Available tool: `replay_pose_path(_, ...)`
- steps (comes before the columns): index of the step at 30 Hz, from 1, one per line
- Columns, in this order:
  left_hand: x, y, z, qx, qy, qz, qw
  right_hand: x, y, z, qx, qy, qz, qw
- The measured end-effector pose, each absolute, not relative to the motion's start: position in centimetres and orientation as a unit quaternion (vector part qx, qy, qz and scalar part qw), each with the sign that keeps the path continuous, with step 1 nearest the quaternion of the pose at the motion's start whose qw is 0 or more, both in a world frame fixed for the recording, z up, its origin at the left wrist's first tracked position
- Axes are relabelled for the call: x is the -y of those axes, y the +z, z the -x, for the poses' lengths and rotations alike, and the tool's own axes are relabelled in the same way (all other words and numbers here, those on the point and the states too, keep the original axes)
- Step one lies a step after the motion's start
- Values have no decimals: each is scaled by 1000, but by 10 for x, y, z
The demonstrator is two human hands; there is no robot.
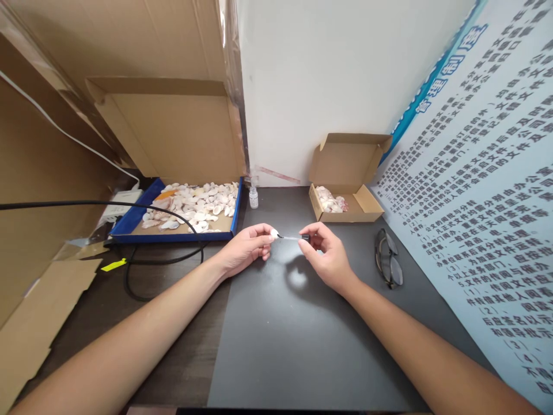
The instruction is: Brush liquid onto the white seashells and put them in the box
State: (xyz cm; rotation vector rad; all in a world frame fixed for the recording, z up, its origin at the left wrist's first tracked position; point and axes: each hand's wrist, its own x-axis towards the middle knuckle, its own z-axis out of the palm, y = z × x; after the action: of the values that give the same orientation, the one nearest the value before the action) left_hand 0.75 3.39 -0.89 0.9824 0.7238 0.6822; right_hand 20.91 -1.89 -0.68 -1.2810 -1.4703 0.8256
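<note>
My left hand (249, 249) pinches a small white seashell (274, 233) between thumb and fingertips. In my right hand (323, 253) is the black cap of an applicator brush (290, 238), held between thumb and fingers. Its thin pale stem points left, and its dark tip is at the shell's edge; whether it touches cannot be told. Both hands are above the dark grey mat (259, 346). Behind them stands a small clear bottle (253, 197) with a white label, near the wall.
Many shells fill a blue-edged box (173, 237) at the left. A smaller cardboard box (351, 217) with shells stands open at the back right. Glasses (389, 259) lie right of my right hand. A black cable (162, 261) loops beside my left forearm. A printed poster (488, 144) borders the right.
</note>
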Motion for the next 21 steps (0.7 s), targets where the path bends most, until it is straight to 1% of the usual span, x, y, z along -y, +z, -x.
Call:
replay_pose_path(3,-34,-9,-7,-334,313,-457,763,19,-6,-209,602,324,548,483)
replay_pose_path(8,-34,-10,-7,-332,314,-459,762,18,-8,-210,607,351,522,485)
replay_pose_path(12,-34,-9,-7,-336,314,-459,760,18,-9,-211,599,339,548,474)
replay_pose_path(17,-33,-9,-7,-335,314,-457,762,20,-8,-210,610,361,514,483)
replay_pose_path(21,-33,-9,-7,-334,314,-458,761,20,-10,-210,607,353,527,478)
